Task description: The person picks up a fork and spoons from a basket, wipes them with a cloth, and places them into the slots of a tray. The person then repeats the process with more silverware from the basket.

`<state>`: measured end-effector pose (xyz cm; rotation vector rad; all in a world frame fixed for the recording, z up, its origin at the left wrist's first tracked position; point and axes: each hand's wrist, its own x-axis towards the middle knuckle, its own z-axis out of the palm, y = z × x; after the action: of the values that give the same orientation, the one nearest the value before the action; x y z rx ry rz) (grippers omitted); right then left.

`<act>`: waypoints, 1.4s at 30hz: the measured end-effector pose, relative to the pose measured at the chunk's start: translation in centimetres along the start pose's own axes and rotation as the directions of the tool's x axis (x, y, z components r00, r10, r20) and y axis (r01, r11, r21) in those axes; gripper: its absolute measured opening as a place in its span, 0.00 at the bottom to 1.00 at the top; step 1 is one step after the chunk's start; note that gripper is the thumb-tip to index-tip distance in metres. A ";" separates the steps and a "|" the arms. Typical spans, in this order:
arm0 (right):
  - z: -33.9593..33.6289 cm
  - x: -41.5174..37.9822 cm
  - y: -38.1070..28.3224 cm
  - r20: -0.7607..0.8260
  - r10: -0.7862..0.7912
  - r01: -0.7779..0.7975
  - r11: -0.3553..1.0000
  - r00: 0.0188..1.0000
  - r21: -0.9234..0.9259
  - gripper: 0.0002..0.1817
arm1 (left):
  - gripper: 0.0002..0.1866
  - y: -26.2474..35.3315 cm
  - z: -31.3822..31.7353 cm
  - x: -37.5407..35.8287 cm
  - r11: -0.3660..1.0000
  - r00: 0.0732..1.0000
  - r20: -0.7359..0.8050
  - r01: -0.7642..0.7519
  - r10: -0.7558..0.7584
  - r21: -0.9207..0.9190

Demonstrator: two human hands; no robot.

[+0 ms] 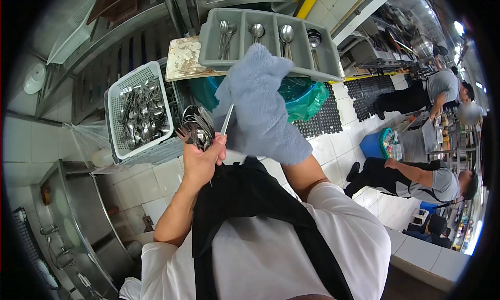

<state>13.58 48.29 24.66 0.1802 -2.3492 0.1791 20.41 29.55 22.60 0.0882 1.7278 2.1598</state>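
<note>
The left hand [204,162] grips a bundle of cutlery [197,128], with one utensil [227,120] slanting up before the cloth [260,97]; the right hand is hidden under the cloth, its grip indeterminable. Left of the left hand, a basket [165,99]; beyond both, a divided tray [299,45]. Wiping appears under way; the next move probably calls for enclosing one piece in cloth.

Grey cutlery tray [270,32] on stained board [182,58]
</note>
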 end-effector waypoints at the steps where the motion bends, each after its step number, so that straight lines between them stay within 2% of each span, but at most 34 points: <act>1: -0.2 0.1 0.5 -0.018 0.014 -0.014 0.999 1.000 -0.043 0.06 | 0.04 0.2 -0.4 0.0 1.000 0.999 0.031 -0.006 0.006 0.016; 4: -0.9 0.3 2.1 -0.062 0.056 -0.065 0.985 0.996 -0.157 0.06 | 0.05 0.2 -0.9 -0.4 0.998 0.999 0.052 0.010 -0.013 0.068; 7: -1.4 0.5 2.0 -0.089 0.062 -0.077 0.981 0.994 -0.179 0.06 | 0.06 0.1 -1.0 -0.3 0.994 1.000 0.021 0.007 -0.010 0.110; 9: -2.2 -0.3 -0.3 0.033 0.126 -0.131 0.969 0.991 0.211 0.07 | 0.06 -0.4 -0.8 0.1 0.999 0.999 -0.037 0.022 -0.020 0.037; 10: -2.6 -1.0 -1.7 0.103 0.138 -0.167 0.903 0.985 0.395 0.08 | 0.06 -0.4 -0.7 0.3 0.999 0.999 -0.039 0.015 -0.014 0.035; 12: -3.3 -2.0 -3.6 0.250 0.120 -0.265 0.662 0.961 0.701 0.10 | 0.06 -0.5 -0.4 0.4 0.996 0.999 -0.020 0.048 -0.047 0.081; 13: -4.2 -1.7 -3.9 0.249 0.121 -0.265 0.660 0.961 0.703 0.10 | 0.06 -0.4 -0.4 0.4 0.992 0.999 0.035 0.028 -0.033 0.126; 14: -5.7 -1.0 -4.0 0.067 0.032 -0.068 0.751 0.997 0.657 0.11 | 0.06 -0.3 -0.3 0.4 0.991 0.999 0.038 0.028 -0.033 0.129; 15: -6.5 -0.6 -3.8 -0.106 -0.080 0.127 0.815 0.991 0.566 0.12 | 0.06 -0.3 -0.2 0.3 0.995 0.997 0.042 0.056 -0.060 0.087; 16: -6.2 -0.5 -3.1 -0.107 -0.077 0.124 0.817 0.991 0.563 0.12 | 0.06 -0.3 -0.2 0.2 0.995 0.995 0.049 0.085 -0.087 0.045; 18: -5.1 -0.2 -1.4 0.051 -0.130 0.085 0.854 0.990 0.514 0.17 | 0.06 -0.6 -0.4 0.0 0.996 0.994 0.059 0.089 -0.089 0.003; 19: -5.8 0.1 -1.7 0.057 -0.128 0.080 0.853 0.990 0.515 0.17 | 0.06 -0.7 -0.6 0.1 0.998 0.996 0.066 0.057 -0.057 0.006; 20: -7.0 0.9 -2.3 0.248 0.083 -0.251 0.563 0.965 0.787 0.17 | 0.06 -0.8 -0.7 0.0 1.000 0.997 0.068 0.025 -0.025 0.007; 21: -7.6 1.2 -2.8 0.492 0.187 -0.517 0.121 0.850 0.847 0.17 | 0.07 -0.7 -0.6 -0.1 1.000 0.999 0.038 0.012 -0.012 -0.002; 22: -7.0 1.0 -3.0 0.500 0.181 -0.523 0.116 0.847 0.844 0.17 | 0.07 -0.6 -0.5 0.1 1.000 0.999 0.029 0.017 -0.017 -0.005; 23: -6.0 0.8 -3.2 0.399 0.069 -0.322 0.721 0.914 0.613 0.17 | 0.08 -0.5 -0.5 0.5 1.000 1.000 -0.005 -0.003 0.003 -0.008; 24: -5.2 0.8 -3.7 0.371 -0.100 0.059 0.991 0.923 0.121 0.17 | 0.08 -0.4 -0.5 0.9 1.000 0.999 -0.039 -0.025 0.025 -0.009; 26: -5.2 0.0 -5.4 0.354 -0.150 0.105 0.984 0.923 0.144 0.13 | 0.09 0.0 -0.7 1.5 1.000 0.997 -0.075 -0.014 0.012 -0.019; 27: -3.4 -1.7 -5.7 0.522 0.052 -0.374 0.759 0.851 0.534 0.10 | 0.09 0.2 -0.9 1.6 0.998 0.996 -0.083 0.017 -0.022 -0.054; 28: -1.4 -3.9 -5.8 0.731 0.108 -0.733 0.220 0.674 0.643 0.08 | 0.09 0.5 -1.0 1.7 0.995 0.995 -0.088 0.048 -0.056 -0.090; 29: 0.9 -6.7 -5.6 0.473 0.053 -0.446 0.441 0.879 0.779 0.06 | 0.10 0.8 -1.1 1.7 0.991 0.987 -0.109 0.108 -0.117 -0.081; 30: -0.2 -5.9 -5.7 0.479 0.045 -0.449 0.436 0.877 0.780 0.06 | 0.10 0.6 -1.4 1.8 0.990 0.985 -0.120 0.111 -0.121 -0.083; 31: -2.5 -4.0 -5.6 0.393 -0.098 -0.237 0.657 0.914 0.716 0.05 | 0.11 0.1 -1.7 1.8 0.972 0.973 -0.130 0.168 -0.190 -0.164; 32: -4.4 -2.3 -5.4 0.328 -0.260 0.015 0.803 0.908 0.596 0.05 | 0.11 -0.3 -1.9 1.8 0.945 0.957 -0.133 0.220 -0.257 -0.243; 33: -5.3 -1.0 -5.2 0.377 -0.322 0.098 0.857 0.869 0.505 0.21 | 0.13 -0.6 -2.1 1.7 0.931 0.957 -0.111 0.227 -0.267 -0.285; 34: -5.0 -0.4 -4.6 0.379 -0.323 0.095 0.855 0.867 0.510 0.21 | 0.13 -0.9 -2.2 1.4 0.931 0.956 -0.116 0.230 -0.271 -0.285; 36: -3.9 1.0 -2.9 0.341 -0.271 0.004 0.789 0.900 0.615 0.22 | 0.15 -1.6 -2.3 0.6 0.876 0.954 -0.042 0.253 -0.296 -0.410; 37: -3.7 1.1 -2.5 0.325 -0.239 -0.039 0.749 0.915 0.662 0.23 | 0.11 -2.2 -2.6 0.1 0.884 0.967 0.012 0.238 -0.255 -0.402; 39: -2.3 1.9 -1.6 0.337 -0.238 -0.002 0.814 0.911 0.580 0.21 | 0.10 -2.2 -2.3 -0.9 0.883 0.971 0.029 0.230 -0.239 -0.410; 42: -0.5 2.3 -1.0 0.369 -0.280 0.158 0.932 0.887 0.326 0.19 | 0.12 -2.8 -2.6 -1.5 0.858 0.972 0.060 0.230 -0.229 -0.460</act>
<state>12.47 47.26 26.66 0.6884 -2.6837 0.4054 21.77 27.15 19.60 -0.2306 1.1043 2.3157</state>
